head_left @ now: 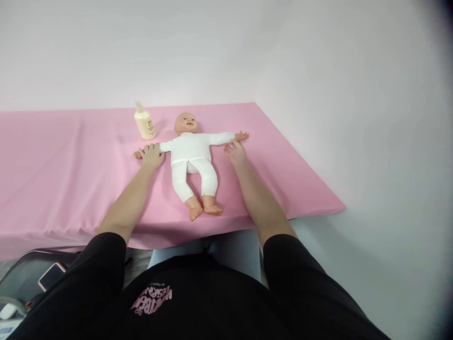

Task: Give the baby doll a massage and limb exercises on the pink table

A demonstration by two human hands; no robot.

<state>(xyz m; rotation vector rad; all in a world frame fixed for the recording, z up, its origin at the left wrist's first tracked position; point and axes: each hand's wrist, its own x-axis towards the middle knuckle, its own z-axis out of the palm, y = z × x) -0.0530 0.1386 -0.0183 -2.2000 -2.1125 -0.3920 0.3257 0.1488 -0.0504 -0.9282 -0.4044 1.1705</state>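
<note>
A baby doll [191, 148] in a white cloth suit lies on its back on the pink-covered table, arms stretched out to both sides and bare feet toward me. My left hand [152, 156] rests palm down across the doll's forearm on the left, fingers spread; the doll's small hand sticks out beyond it. My right hand [236, 153] is palm up by the doll's other forearm, its fingers loosely curled and apart near the sleeve's end. Nothing shows in that palm. Above my left hand stands a cream-coloured pump bottle [145, 123].
The pink cloth [88, 189] covers the table, whose right edge slants toward me. A pale wall [212, 52] rises behind it. At lower left, a dark chair or tray [24, 271] holds a phone [52, 276] and other small items.
</note>
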